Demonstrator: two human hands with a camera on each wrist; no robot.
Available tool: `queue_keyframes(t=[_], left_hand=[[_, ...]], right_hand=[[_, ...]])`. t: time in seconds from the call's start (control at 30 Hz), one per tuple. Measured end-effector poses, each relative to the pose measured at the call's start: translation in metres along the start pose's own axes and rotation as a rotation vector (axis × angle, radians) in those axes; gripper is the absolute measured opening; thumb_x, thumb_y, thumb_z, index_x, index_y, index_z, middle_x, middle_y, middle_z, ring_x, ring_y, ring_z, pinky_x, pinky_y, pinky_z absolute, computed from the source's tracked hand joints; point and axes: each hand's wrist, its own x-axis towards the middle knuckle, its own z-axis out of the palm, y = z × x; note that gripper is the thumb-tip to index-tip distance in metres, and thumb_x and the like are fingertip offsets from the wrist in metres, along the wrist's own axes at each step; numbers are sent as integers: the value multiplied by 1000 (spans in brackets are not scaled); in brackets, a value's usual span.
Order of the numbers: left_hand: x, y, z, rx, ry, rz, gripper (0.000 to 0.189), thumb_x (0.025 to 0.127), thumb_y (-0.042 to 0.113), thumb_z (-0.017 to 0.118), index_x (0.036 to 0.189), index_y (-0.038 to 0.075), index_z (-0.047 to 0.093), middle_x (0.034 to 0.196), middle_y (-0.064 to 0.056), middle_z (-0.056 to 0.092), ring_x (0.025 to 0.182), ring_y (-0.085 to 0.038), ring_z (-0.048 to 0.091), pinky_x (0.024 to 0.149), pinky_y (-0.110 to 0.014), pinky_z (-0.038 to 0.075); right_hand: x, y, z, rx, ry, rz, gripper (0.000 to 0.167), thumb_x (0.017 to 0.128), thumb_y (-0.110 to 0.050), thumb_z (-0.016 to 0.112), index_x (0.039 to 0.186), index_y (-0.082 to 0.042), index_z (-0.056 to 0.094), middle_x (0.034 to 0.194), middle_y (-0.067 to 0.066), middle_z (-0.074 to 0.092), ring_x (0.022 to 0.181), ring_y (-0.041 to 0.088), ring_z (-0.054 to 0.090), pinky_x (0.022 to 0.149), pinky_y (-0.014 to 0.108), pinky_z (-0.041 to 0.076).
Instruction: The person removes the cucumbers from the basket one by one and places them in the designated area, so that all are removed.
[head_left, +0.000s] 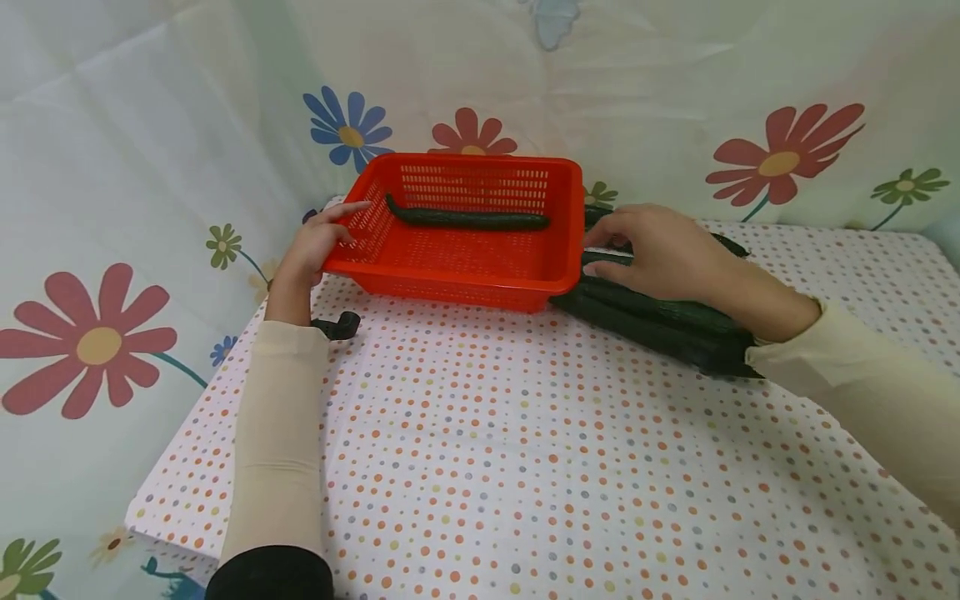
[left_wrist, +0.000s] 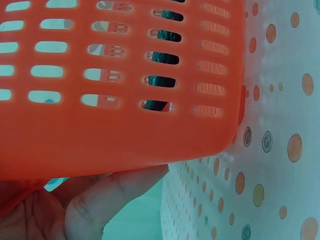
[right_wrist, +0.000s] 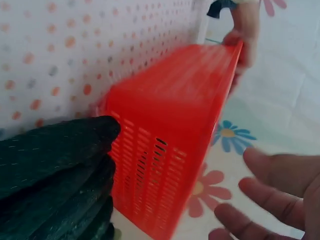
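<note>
A red plastic basket (head_left: pixel 442 282) with slotted walls stands at the back of the table, and one long cucumber (head_left: pixel 472 219) lies inside along its far side. At the basket's left end my left hand (head_left: pixel 309 250) grips the rim; the left wrist view shows its thumb (left_wrist: pixel 120 192) against the edge. Several dark green cucumbers (head_left: pixel 652 321) lie side by side just right of the basket. Over them hovers my right hand (head_left: pixel 667 254), fingers loosely curved and parted, holding nothing. In the right wrist view its fingers (right_wrist: pixel 272 197) are apart from the basket and the cucumbers (right_wrist: pixel 55 155).
A white dotted cloth (head_left: pixel 480 450) covers the table. Behind and to the left hangs a pale curtain (head_left: pixel 637 83) printed with flowers. A small black device (head_left: pixel 337 325) shows beside the left wrist.
</note>
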Motion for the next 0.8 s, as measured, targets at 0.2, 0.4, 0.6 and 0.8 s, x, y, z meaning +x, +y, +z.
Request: queue_keyframes(t=[0.2,0.4,0.6,0.8], left_hand=[[0,2,0,1,-13,1,56,96,8,42,138,42,55,158,-3,32,123,-32,52,70,-25,60],[-1,0,0,9,1,4,56,95,8,43,137,44,55,158,-1,31,123,-32,52,73,-25,60],[0,-2,-4,12,2,19,57,94,7,42,138,42,55,157,-1,32,124,-32,51,71,-24,60],[1,-1,-4,7,-11,28,56,95,8,41,137,42,56,156,-3,35,120,-33,54,71,-26,60]], right_hand=[[52,13,18,33,-79,-40,34,86,-23,74,114,-4,68,111,15,70,97,31,63,87,46,53],[93,26,38,-19,-150,-43,40,83,-24,77,116,-3,69,114,17,69,103,33,61,92,49,51],[126,35,48,-50,-213,-11,38,85,-21,74,118,-4,67,108,17,69,96,30,61,90,47,53],[145,39,51,-80,-222,33,39,87,-21,72,122,-5,65,114,17,67,100,32,59,98,51,51]])
